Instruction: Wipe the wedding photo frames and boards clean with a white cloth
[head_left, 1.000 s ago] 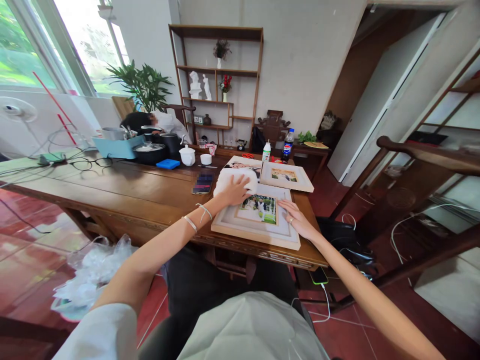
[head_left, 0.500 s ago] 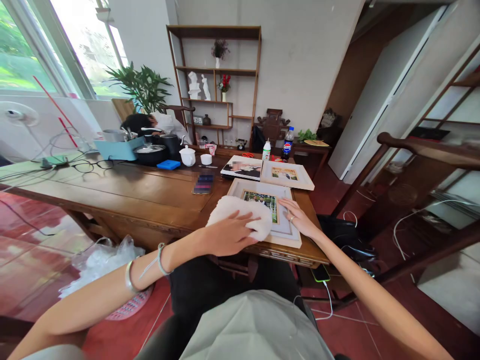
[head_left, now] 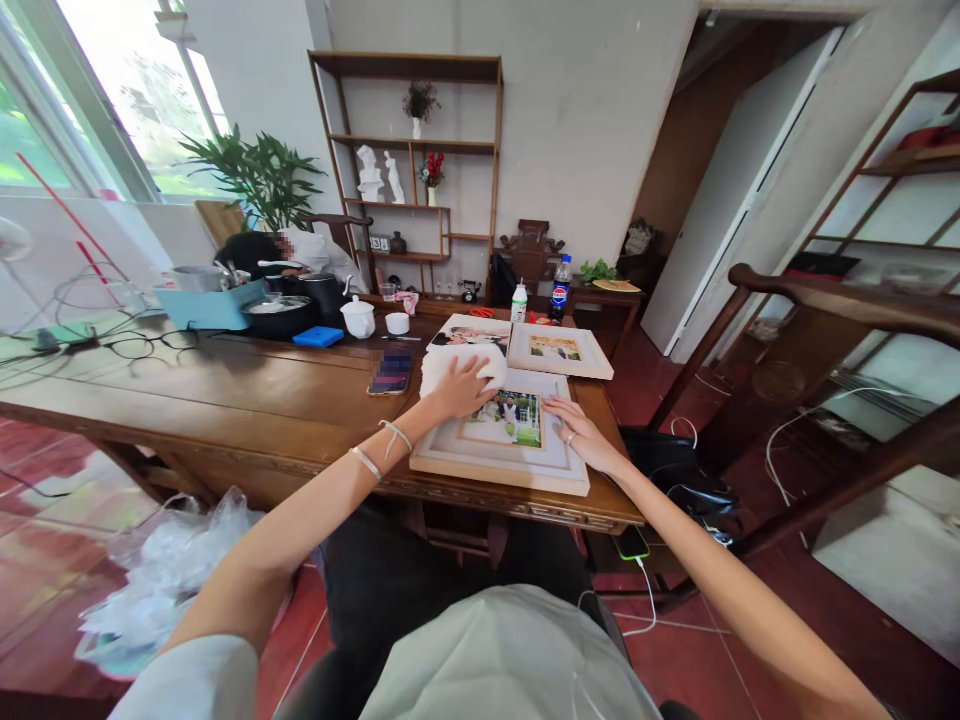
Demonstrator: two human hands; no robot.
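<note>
My left hand point(head_left: 459, 387) presses a folded, fluffy white cloth point(head_left: 463, 366) onto the far left part of a picture frame, fingers spread over the cloth. The picture frame point(head_left: 495, 470) lies flat at the table's front edge, with a pale wood rim, a white mat and a small outdoor photo point(head_left: 523, 418) in its middle. My right hand point(head_left: 585, 433) rests on the frame's right side, fingers extended and nothing held. Behind lie a second framed photo point(head_left: 600, 363) and, partly covered by the cloth, a photo panel point(head_left: 469, 329).
On the wooden table point(head_left: 300, 400) are a phone point(head_left: 390, 372), white teapot point(head_left: 358, 318), white cup point(head_left: 397, 323), blue box point(head_left: 318, 337), glasses point(head_left: 142, 345), white bottle point(head_left: 519, 300) and cola bottle point(head_left: 560, 287). A person point(head_left: 315, 255) leans at the far side. A chair point(head_left: 795, 350) stands right.
My left hand has pushed the cloth away from me, from the frame's near left part to its far left corner, uncovering the lower left. My right hand stays on the frame. The view has shifted slightly.
</note>
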